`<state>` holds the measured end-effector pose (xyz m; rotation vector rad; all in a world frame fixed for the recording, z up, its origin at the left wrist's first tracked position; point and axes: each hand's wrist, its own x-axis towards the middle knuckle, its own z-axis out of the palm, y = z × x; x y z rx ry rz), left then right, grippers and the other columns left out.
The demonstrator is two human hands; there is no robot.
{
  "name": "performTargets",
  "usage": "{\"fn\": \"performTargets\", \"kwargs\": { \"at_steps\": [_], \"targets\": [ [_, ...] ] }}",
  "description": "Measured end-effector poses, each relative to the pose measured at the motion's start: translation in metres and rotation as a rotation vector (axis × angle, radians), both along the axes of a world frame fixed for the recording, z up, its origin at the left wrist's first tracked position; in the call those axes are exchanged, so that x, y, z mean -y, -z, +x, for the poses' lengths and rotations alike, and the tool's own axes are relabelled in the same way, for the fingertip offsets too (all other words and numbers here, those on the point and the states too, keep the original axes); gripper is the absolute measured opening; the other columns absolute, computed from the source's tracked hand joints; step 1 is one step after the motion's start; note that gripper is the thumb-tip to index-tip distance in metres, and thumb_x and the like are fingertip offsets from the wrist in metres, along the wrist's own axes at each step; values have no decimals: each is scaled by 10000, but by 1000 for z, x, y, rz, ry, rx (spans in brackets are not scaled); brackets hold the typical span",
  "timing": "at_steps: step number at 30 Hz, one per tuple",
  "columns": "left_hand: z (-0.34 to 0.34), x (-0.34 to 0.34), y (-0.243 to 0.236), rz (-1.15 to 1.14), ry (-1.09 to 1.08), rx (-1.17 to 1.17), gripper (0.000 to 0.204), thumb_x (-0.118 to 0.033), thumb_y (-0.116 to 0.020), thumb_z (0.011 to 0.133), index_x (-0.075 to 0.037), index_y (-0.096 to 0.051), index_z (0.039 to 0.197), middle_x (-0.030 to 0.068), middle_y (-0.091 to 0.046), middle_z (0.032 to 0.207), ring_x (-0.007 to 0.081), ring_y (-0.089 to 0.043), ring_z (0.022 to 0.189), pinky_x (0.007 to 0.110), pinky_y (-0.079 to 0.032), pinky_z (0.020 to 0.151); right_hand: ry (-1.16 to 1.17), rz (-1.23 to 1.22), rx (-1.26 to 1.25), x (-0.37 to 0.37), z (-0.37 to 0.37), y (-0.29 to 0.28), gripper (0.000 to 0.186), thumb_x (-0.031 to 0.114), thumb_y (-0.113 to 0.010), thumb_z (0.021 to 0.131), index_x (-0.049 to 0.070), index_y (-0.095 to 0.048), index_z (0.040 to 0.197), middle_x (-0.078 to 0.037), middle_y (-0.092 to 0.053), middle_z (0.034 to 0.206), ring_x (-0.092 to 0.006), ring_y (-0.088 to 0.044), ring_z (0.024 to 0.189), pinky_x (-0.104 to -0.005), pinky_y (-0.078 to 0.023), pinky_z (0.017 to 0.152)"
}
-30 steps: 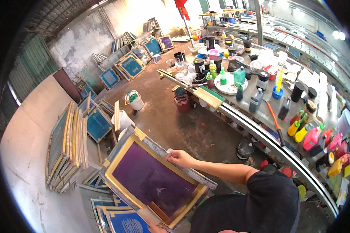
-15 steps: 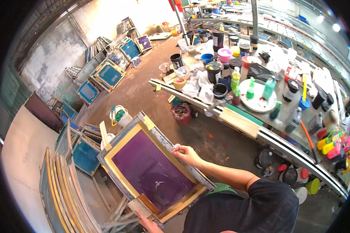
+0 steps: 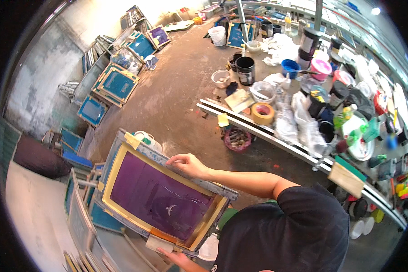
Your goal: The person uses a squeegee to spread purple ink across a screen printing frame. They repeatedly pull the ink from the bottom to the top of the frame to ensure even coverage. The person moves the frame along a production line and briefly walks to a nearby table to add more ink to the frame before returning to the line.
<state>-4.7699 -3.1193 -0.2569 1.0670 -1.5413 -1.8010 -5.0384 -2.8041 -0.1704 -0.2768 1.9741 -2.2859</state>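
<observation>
A screen-printing frame (image 3: 143, 157) with purple mesh, yellow tape inside its edges and a small pale crescent-like mark is tilted in front of me. My right hand (image 3: 189, 166) is bent over its far long edge, fingers close together; the fingertips' undersides are hidden. At the near corner, my left hand (image 3: 179, 259) grips the frame together with a squeegee (image 3: 160, 243), the thumb against its pale wooden handle. The squeegee's orange blade rests along the frame's inner side. Most of the left fingers are hidden beneath.
To the right, a long rail-edged table (image 3: 276, 136) bears black ink tubs (image 3: 245, 71), a tape roll (image 3: 262, 114) and crumpled plastic. Several blue screens (image 3: 119, 86) lean at the far left. More frames (image 3: 84, 213) stand close by at left. A pink bin (image 3: 238, 139) sits beneath the table.
The view has swung right, and the screen frame has turned to lie more sideways. My right hand has shifted along its far edge, fingers now bent over. The left hand stays at the near corner.
</observation>
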Motion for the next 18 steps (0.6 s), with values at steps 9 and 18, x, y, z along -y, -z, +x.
{"fn": "performTargets", "kwargs": {
  "at_steps": [9,18],
  "targets": [
    [-357,125,1,-167,293,111,892,-570,-568,1004,65,-302,1570,241,-282,1644,328,-335,1493,446,-267,1231,234,-199,27,42,-270,16,223,98,-617,952,44,-736,1133,-6,-729,932,-79,-620,895,-284,-522,827],
    [-774,94,-15,-176,692,296,1045,-700,-573,937,-40,-172,1641,230,-80,1702,365,-220,1542,499,-210,1245,642,-294,36,-25,-516,61,194,137,-640,942,39,-742,1076,-12,-730,863,-70,-608,814,-278,-509,767]
  ]
}}
